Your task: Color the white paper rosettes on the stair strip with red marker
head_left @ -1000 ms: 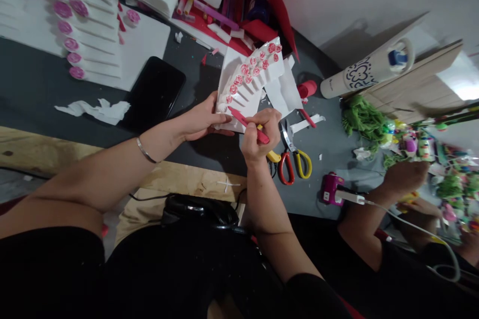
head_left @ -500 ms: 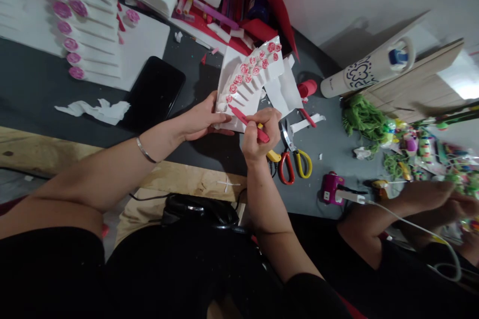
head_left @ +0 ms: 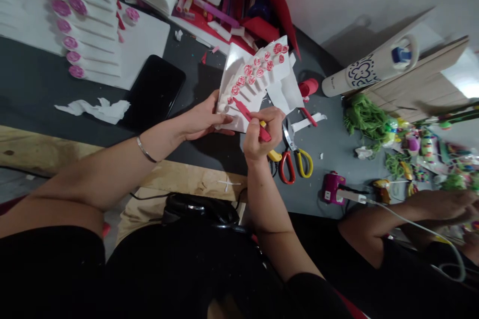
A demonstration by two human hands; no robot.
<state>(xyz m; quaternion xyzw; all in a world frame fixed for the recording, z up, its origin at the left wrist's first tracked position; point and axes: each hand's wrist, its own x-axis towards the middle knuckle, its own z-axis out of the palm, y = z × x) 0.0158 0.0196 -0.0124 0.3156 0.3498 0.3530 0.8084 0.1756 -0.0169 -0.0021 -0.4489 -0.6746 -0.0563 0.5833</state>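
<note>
My left hand (head_left: 209,120) grips the lower left corner of a white card (head_left: 230,67), thumb on top and fingers beneath. A fanned row of rolled white paper pieces lies on the card, their ends coloured as red roses (head_left: 248,70). Closed around a red marker (head_left: 243,109), my right hand (head_left: 264,132) holds its tip at or just beside the lowest roses; contact cannot be made out. Near my right wrist lie scissors (head_left: 295,159) with one red and one yellow handle. A red marker cap (head_left: 308,86) lies right of the card.
Purple-tipped paper rolls (head_left: 93,45) and a black phone (head_left: 155,89) are on the left. Behind stands a red box (head_left: 277,5) of markers. To the right are a white bottle (head_left: 359,75), a purple power adapter (head_left: 332,188) and a co-worker's arm (head_left: 404,209).
The card's upper end has shifted slightly right. The marker tip has moved a little up and right along the roses. At the right, the co-worker's forearm has lowered.
</note>
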